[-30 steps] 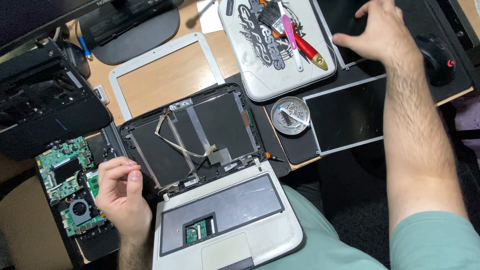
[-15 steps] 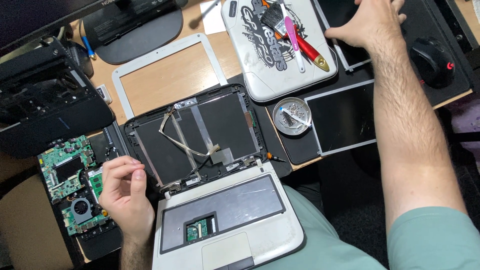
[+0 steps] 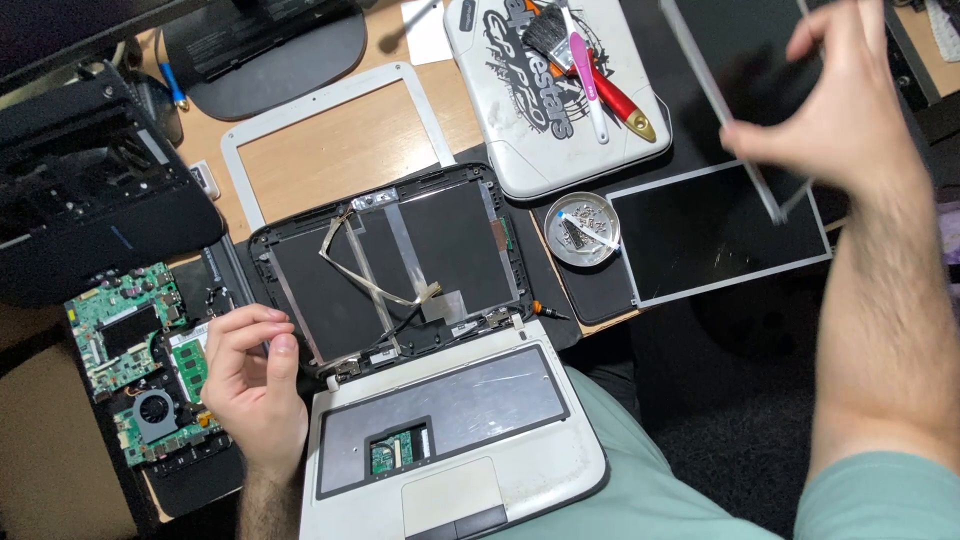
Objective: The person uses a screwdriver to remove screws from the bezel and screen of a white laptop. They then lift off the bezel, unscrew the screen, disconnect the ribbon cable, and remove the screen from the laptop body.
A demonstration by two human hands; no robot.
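The right hand (image 3: 845,110) is raised at the far right of the scene and it grips a thin dark screen panel (image 3: 735,60) by its right edge, with the fingers closed around the edge; the panel is lifted and tilted above the table, and the hand looks blurred. Just below it, a second dark flat panel (image 3: 715,235) with a light frame lies flat on the table, apart from the lifted one. The left hand (image 3: 250,385) is at the near left, loosely curled with the thumb pressed to the index finger; I cannot tell if it holds something small between them. It rests just beside the left edge of the open laptop lid (image 3: 395,265), which lies flat, without its screen, and shows metal strips and a thin flat cable inside. The white laptop base (image 3: 455,440) joins the lid at the near side, and its keyboard is removed. To the left of the left hand there is a green circuit board (image 3: 130,365) with a small fan. A white screen bezel (image 3: 335,140) lies on the wooden table beyond the lid. A small round metal dish (image 3: 582,228) stands between the lid and the flat panel. Further away, a white laptop cover (image 3: 555,100) carries a brush and a red-handled tool.
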